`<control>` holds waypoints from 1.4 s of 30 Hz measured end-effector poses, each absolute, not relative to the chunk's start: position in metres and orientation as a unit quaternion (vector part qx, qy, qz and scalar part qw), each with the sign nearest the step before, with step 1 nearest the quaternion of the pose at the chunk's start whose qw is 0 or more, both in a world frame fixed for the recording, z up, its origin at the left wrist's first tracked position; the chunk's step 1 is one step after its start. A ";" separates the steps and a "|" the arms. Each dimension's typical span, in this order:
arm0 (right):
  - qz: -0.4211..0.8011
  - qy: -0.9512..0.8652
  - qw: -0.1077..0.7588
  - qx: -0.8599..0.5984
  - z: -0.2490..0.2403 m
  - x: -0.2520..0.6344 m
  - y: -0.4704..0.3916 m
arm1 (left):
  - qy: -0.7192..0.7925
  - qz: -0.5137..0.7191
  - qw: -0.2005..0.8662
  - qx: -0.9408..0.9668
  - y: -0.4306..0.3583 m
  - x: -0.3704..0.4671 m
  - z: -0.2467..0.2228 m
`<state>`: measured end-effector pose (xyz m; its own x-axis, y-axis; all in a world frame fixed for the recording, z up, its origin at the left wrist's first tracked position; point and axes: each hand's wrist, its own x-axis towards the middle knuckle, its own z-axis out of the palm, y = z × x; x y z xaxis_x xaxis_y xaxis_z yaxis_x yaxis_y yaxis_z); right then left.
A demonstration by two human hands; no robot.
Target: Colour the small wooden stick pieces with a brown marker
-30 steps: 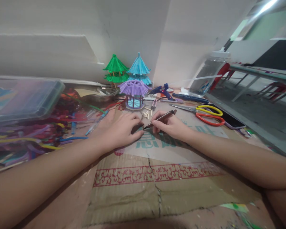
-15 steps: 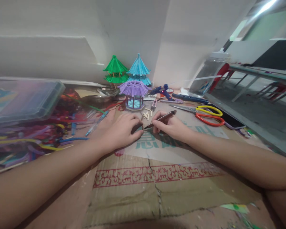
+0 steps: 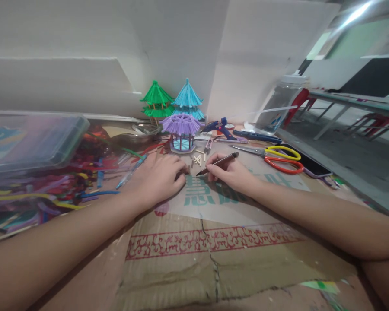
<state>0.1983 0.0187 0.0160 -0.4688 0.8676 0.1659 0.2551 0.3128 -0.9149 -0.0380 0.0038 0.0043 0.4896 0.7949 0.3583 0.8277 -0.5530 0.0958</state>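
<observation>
My right hand (image 3: pixel 225 170) is closed around a brown marker pen (image 3: pixel 223 162), its tip pointing left and down close to the paper. My left hand (image 3: pixel 164 177) rests just left of it, fingers curled. A short brown stick (image 3: pixel 189 169) shows at my left thumb and index fingertips, seemingly pinched there. Beyond the pen tip lie several short pale sticks (image 3: pixel 197 160), with another short dark stick (image 3: pixel 192 163) beside them. A small purple-roofed pavilion model (image 3: pixel 181 125) stands right behind these sticks.
Green (image 3: pixel 156 101) and blue (image 3: pixel 187 95) pavilion models stand behind. To the right lie a glue gun (image 3: pixel 221 127), scissors (image 3: pixel 272 156) and a phone (image 3: pixel 306 162). Pipe cleaners (image 3: pixel 55 198) and a plastic box (image 3: pixel 35 138) fill the left. Cardboard (image 3: pixel 168 276) covers the table front.
My left hand has shifted slightly left, away from the pen tip, with the short brown stick at its fingertips. My right hand keeps the marker pen in nearly the same place.
</observation>
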 end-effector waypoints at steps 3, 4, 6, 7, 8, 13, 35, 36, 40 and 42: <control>0.443 -0.737 0.340 -0.380 0.017 0.198 0.019 | -0.462 -0.186 0.047 -0.866 0.007 -0.038 0.000; 0.444 -0.738 0.339 -0.380 0.017 0.198 0.019 | -0.461 -0.186 0.051 -0.866 0.007 -0.039 -0.001; 0.444 -0.738 0.337 -0.381 0.018 0.197 0.018 | -0.464 -0.191 0.057 -0.863 0.008 -0.039 -0.002; 0.444 -0.738 0.336 -0.382 0.019 0.197 0.018 | -0.465 -0.195 0.058 -0.861 0.008 -0.039 -0.002; 0.443 -0.738 0.335 -0.383 0.019 0.196 0.017 | -0.464 -0.197 0.057 -0.862 0.007 -0.039 -0.002; 0.442 -0.741 0.331 -0.382 0.020 0.197 0.017 | -0.442 -0.192 0.046 -0.875 0.007 -0.039 -0.001; 0.436 -0.749 0.328 -0.376 0.017 0.199 0.018 | -0.373 -0.230 0.011 -0.899 0.011 -0.037 -0.005; 0.437 -0.749 0.329 -0.374 0.017 0.199 0.018 | -0.381 -0.222 0.012 -0.897 0.012 -0.037 -0.005; 0.443 -0.749 0.328 -0.367 0.016 0.199 0.018 | -0.410 -0.196 0.019 -0.891 0.011 -0.035 -0.002; 0.443 -0.748 0.326 -0.372 0.017 0.199 0.017 | -0.421 -0.195 0.016 -0.886 0.011 -0.034 -0.001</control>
